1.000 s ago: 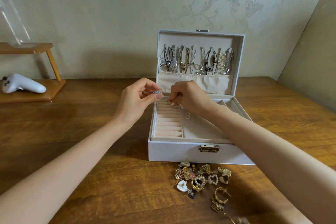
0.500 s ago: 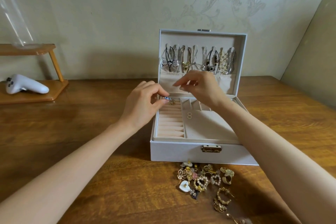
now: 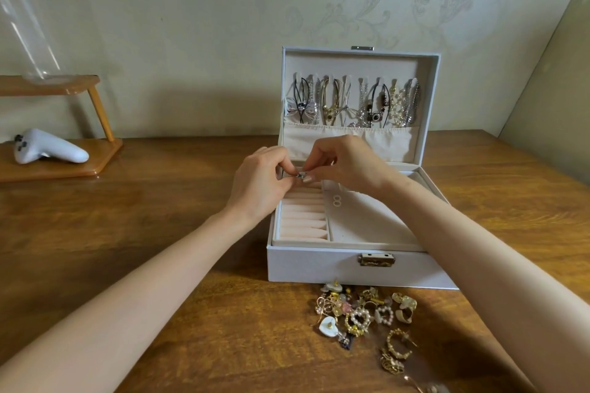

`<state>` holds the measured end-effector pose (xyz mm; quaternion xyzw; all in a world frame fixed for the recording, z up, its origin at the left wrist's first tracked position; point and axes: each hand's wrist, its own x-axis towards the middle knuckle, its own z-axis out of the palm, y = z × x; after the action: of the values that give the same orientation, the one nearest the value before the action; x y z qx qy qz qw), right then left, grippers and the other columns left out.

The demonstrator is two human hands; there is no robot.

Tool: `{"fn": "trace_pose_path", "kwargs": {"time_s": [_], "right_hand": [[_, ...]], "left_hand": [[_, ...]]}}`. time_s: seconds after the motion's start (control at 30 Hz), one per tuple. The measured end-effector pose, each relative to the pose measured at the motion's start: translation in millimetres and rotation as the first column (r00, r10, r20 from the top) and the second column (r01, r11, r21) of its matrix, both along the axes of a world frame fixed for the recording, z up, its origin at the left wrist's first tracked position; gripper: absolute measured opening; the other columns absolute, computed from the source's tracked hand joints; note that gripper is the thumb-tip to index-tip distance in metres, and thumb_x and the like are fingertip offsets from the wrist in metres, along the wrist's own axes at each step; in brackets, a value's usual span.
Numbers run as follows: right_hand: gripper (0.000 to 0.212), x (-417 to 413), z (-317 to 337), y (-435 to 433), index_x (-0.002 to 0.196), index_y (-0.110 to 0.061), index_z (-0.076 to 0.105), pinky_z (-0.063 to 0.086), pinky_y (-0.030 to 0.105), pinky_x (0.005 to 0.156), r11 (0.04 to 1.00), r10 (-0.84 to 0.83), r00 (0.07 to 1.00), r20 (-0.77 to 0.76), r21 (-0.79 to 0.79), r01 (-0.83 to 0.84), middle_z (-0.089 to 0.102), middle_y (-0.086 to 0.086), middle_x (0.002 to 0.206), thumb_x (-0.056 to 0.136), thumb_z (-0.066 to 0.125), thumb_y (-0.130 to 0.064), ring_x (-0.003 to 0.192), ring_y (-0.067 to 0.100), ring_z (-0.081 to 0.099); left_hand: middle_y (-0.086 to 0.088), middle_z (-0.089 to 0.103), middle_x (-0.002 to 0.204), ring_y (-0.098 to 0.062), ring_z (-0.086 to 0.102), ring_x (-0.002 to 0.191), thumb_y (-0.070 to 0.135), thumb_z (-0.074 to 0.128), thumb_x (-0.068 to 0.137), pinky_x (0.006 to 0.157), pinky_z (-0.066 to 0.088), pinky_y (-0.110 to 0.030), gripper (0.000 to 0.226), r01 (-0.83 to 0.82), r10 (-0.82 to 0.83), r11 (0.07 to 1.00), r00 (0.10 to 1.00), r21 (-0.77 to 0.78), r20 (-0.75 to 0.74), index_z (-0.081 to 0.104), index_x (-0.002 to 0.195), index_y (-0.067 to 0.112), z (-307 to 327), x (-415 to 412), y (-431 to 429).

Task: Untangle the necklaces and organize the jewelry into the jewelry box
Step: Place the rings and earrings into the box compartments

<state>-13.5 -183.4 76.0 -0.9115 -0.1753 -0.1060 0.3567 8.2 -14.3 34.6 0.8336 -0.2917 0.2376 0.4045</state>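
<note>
Both hands meet over the ring rolls (image 3: pixel 303 214) of the jewelry box (image 3: pixel 360 268). The left hand (image 3: pixel 260 183) and right hand (image 3: pixel 346 163), fingers curled, pinch one small ring (image 3: pixel 300 175) between their fingertips.

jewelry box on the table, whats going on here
A person is sorting jewelry into an open white jewelry box on a wooden table. The left hand and right hand both pinch a small silvery ring just above the ring rolls in the tray. Several necklaces hang inside the lid, and a pile of earrings lies in front of the box, not yet put away.
</note>
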Motion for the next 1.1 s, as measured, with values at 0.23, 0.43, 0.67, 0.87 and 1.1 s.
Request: {"fn": "trace_pose_path", "kwargs": {"time_s": [0.23,0.43,0.67,0.87,1.1], "right_hand": [[0.013,1.3,-2.4,-1.3,0.08,-0.007,0.072,0.043,0.01,0.06,1.0,-0.017,0.999,0.029,-0.006,0.018,0.068,-0.002,0.072,0.071,0.079,-0.003,0.057,-0.008,0.055],[0.014,0.3,-1.5,-1.0,0.081,-0.007,0.072,0.041,0.007,0.059,0.999,0.005,0.999,0.045,-0.05,-0.003,0.064,-0.008,0.07,0.07,0.08,-0.005,0.059,-0.011,0.055],[0.018,-0.3,0.2,-3.2,0.078,-0.014,0.068,0.041,0.009,0.058,1.0,0.03,0.999,0.026,0.004,-0.03,0.064,-0.012,0.071,0.07,0.079,-0.003,0.059,-0.007,0.054],[0.02,-1.8,1.5,-2.7,0.078,-0.016,0.065,0.042,0.01,0.059,0.998,0.062,0.998,0.018,0.029,-0.062,0.065,-0.009,0.073,0.073,0.077,-0.001,0.059,-0.006,0.055],[0.017,-1.2,-1.5,-2.6,0.08,-0.018,0.066,0.042,0.009,0.059,0.997,0.044,0.998,0.034,-0.059,-0.042,0.063,-0.014,0.073,0.075,0.076,-0.005,0.06,-0.006,0.054]], "left_hand": [[0.001,0.061,0.07,-0.018,0.055,0.067,-0.006,0.073,0.069,0.061,0.049,-0.046,0.013,0.039,-0.04,0.996,0.999,-0.083,-0.005,0.065,0.066,0.004,-6.3,7.9,0.4],[-0.005,0.063,0.071,-0.024,0.059,0.068,-0.008,0.072,0.07,0.061,0.049,-0.049,0.015,0.079,-0.079,0.994,0.997,-0.075,0.007,0.064,0.064,0.004,-7.4,9.3,1.6],[-0.004,0.062,0.072,-0.021,0.059,0.069,-0.008,0.072,0.07,0.058,0.049,-0.045,0.015,0.108,-0.099,0.991,0.989,-0.08,0.111,0.061,0.065,0.002,-10.6,12.6,1.0],[-0.003,0.061,0.08,-0.018,0.058,0.074,-0.006,0.072,0.072,0.061,0.05,-0.04,0.014,0.139,-0.131,0.988,0.985,-0.065,0.114,0.06,0.069,0.001,-9.5,11.7,2.0],[0.001,0.061,0.077,-0.017,0.052,0.069,0.013,0.072,0.079,0.062,0.047,-0.037,0.009,0.119,-0.123,0.984,0.992,0.134,0.02,0.069,0.076,0.021,6.6,12.3,21.3]]}}
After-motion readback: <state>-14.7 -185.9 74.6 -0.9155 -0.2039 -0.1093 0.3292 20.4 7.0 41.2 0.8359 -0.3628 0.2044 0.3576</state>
